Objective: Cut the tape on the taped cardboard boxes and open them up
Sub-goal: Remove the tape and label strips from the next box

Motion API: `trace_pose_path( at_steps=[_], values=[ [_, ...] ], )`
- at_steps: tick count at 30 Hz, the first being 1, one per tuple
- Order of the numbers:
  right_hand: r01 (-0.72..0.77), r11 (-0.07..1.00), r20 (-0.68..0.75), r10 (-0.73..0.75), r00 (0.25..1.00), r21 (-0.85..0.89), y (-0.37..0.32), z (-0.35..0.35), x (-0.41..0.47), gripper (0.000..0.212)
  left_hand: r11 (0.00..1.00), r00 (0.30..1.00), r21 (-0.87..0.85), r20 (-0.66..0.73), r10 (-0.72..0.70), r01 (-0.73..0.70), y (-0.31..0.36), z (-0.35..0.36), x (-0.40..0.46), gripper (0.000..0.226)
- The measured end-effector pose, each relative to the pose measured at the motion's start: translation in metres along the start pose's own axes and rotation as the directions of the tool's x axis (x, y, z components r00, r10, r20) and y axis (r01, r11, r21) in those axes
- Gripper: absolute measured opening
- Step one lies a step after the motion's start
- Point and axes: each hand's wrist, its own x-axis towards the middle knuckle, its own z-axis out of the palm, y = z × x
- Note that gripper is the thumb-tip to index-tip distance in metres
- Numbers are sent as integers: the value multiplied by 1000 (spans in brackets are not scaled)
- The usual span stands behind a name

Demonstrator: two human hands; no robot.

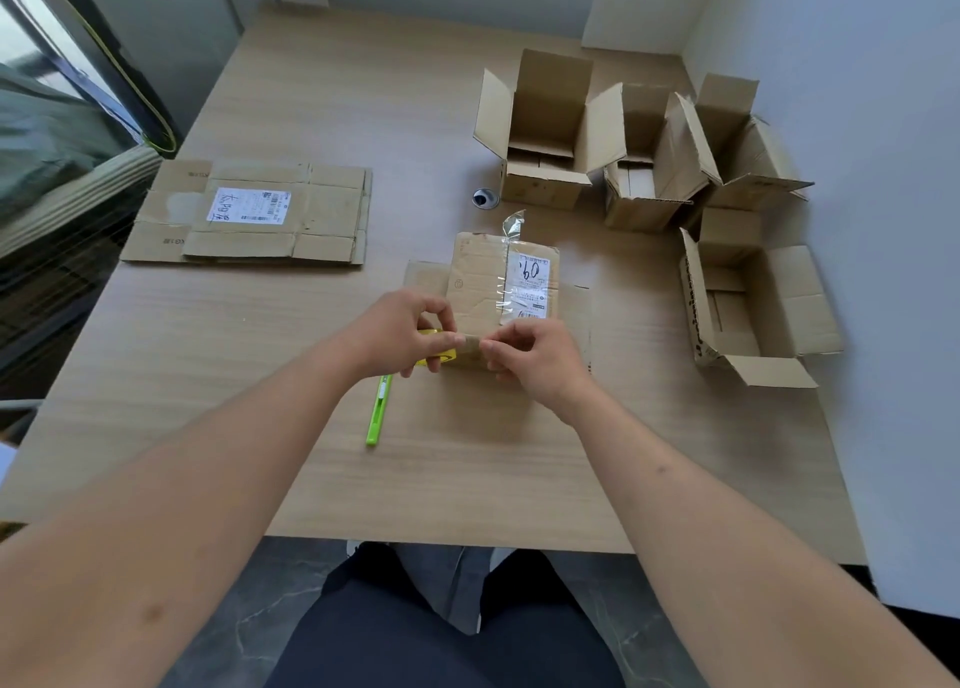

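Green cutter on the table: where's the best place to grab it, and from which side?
Take the green cutter mid-handle, from above, fingers across its narrow width. It lies flat, its near end free; its far end runs under the left hand.

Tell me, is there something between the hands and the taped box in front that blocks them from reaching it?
Nothing visible blocks them. The left hand and the right hand are already at the near edge of the taped box, pinching there. The green cutter lies on the table beside the left wrist, untouched.

Matt brown cardboard box (483, 282), glossy clear tape (511, 227), wood-grain table (311, 89).
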Motion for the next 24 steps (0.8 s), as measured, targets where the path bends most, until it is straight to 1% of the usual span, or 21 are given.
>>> trace_pose_path(
  at_steps=[2, 4, 5, 6, 8, 11, 13, 14, 16, 18, 19, 20, 22, 23, 24],
  values=[
    [-22, 996, -54, 27, 998, 82, 6, -1, -3, 7, 1000, 1000, -16, 29, 8, -7, -1, 5, -1, 16],
    [-41, 984, -87, 57, 995, 174, 13, -2, -5, 7, 1000, 996, -25, 88, 14, -12, -2, 8, -2, 6],
    [-45, 976, -93, 66, 993, 212, 16, -2, -7, 8, 1000, 993, -25, 118, 13, -10, -3, 9, -2, 7],
    [-47, 970, -97, 71, 993, 237, 20, -3, -8, 9, 1000, 989, -22, 145, 9, -6, -4, 9, -2, 13],
    [-46, 966, -105, 74, 992, 253, 24, -5, -11, 9, 1000, 982, -6, 186, 1, 0, -7, 8, 0, 18],
    [-51, 981, -135, 77, 988, 188, 25, -4, -14, 8, 997, 982, 76, 189, 0, -14, -7, 8, 4, 17],
    [-58, 992, -188, 78, 979, 110, 23, -3, -13, 11, 983, 988, 183, 153, -35, 7, -3, 8, 6, 21],
    [-70, 994, -218, 86, 972, 81, 23, -4, -13, 12, 964, 992, 264, 114, -56, 24, -1, 8, 7, 26],
    [-95, 994, -261, 105, 960, 51, 23, -7, -10, 14, 892, 997, 446, -9, -73, 70, 2, 5, 8, 33],
    [-107, 994, -277, 109, 955, 23, 23, -9, -8, 15, 841, 993, 532, -107, -45, 95, 1, 1, 9, 44],
    [-116, 993, -292, 115, 950, 14, 25, -10, -8, 16, 846, 995, 527, -95, -37, 82, 1, 1, 9, 46],
    [-128, 992, -312, 124, 942, 8, 26, -11, -8, 17, 876, 998, 479, -47, -34, 52, 0, 1, 8, 44],
    [-149, 989, -344, 137, 929, -10, 28, -13, -9, 16, 941, 995, 339, 84, -45, 14, -2, 2, 5, 28],
    [-154, 988, -348, 137, 928, -21, 29, -14, -10, 16, 941, 992, 338, 116, -55, 13, -4, 1, 5, 27],
    [-154, 988, -346, 134, 929, -30, 30, -15, -10, 15, 914, 992, 405, 105, -75, 26, -7, -2, 7, 30]
  ],
)
